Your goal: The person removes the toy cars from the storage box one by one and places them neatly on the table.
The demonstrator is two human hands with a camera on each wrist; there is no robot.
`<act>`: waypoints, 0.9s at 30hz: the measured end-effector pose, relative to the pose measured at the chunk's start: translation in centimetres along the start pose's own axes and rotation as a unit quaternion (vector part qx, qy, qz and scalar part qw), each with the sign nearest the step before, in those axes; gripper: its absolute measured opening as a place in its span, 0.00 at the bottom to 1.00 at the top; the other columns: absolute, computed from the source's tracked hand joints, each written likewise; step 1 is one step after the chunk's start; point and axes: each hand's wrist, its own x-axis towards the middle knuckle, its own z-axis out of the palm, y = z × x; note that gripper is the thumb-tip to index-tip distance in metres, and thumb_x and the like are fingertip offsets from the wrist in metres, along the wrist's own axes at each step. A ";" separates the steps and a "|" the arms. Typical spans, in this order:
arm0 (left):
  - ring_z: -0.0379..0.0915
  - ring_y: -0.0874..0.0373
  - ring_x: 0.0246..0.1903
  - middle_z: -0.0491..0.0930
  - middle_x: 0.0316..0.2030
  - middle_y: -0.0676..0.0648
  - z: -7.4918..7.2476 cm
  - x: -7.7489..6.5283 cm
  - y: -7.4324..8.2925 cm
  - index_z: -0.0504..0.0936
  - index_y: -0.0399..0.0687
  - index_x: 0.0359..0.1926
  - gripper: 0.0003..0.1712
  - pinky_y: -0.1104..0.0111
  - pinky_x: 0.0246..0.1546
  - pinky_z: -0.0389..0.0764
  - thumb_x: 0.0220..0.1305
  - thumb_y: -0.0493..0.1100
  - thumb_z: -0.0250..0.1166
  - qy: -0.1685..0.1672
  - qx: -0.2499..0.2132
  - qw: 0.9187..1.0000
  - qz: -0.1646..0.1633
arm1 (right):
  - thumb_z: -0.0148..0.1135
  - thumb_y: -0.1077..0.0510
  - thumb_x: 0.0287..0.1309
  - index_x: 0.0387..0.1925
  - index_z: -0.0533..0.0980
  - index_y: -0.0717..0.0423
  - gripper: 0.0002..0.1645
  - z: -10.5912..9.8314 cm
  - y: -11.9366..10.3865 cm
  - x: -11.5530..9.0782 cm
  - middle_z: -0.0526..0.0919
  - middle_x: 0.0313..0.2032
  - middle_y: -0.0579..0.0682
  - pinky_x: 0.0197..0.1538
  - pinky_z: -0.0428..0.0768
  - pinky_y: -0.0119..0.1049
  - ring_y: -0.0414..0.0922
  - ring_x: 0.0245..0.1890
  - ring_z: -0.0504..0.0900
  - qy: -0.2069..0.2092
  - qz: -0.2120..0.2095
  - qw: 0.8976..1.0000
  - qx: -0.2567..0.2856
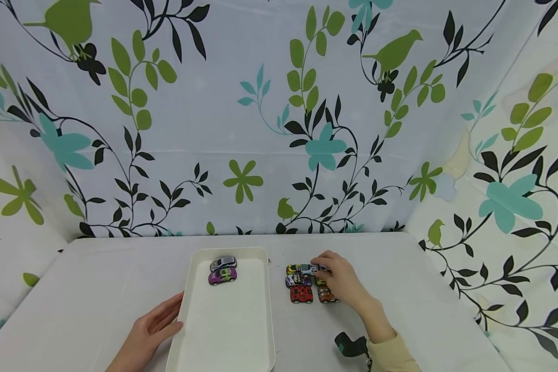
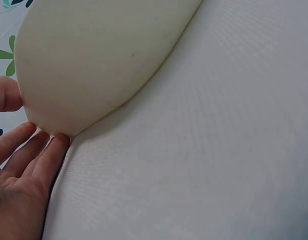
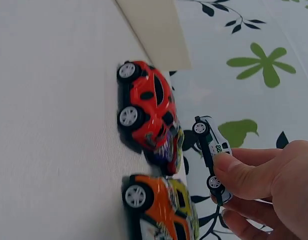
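My right hand [image 1: 343, 281] pinches a white toy car [image 3: 216, 155] between thumb and fingers, lifted off the table in the right wrist view. Just by it stand a red toy car [image 1: 301, 294], an orange toy car [image 1: 327, 295], a purple-and-white one [image 1: 298, 280] and a yellow one [image 1: 293, 268]. The fingers of my left hand [image 1: 152, 330] touch the left wall of a white tray [image 1: 228, 330], fingers fairly straight; in the left wrist view the fingertips [image 2: 61, 140] rest against its side. In the tray's far left part sit a silver toy car [image 1: 223, 263] and a purple-and-green toy car [image 1: 222, 276].
A white cloth covers the table [image 1: 121, 263]. Leaf-and-bird patterned cloth [image 1: 242, 129] hangs behind and at both sides. A black camera mount [image 1: 351, 344] is strapped at my right wrist.
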 end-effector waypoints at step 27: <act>0.68 0.84 0.53 0.58 0.74 0.38 -0.1 0.2 -0.2 0.58 0.39 0.76 0.41 0.75 0.55 0.79 0.68 0.44 0.65 -0.001 -0.005 1.000 -0.006 | 0.66 0.73 0.56 0.47 0.84 0.62 0.16 -2.4 6.4 -1.1 0.84 0.45 0.53 0.50 0.83 0.51 0.53 0.48 0.82 0.059 0.031 0.998 -0.007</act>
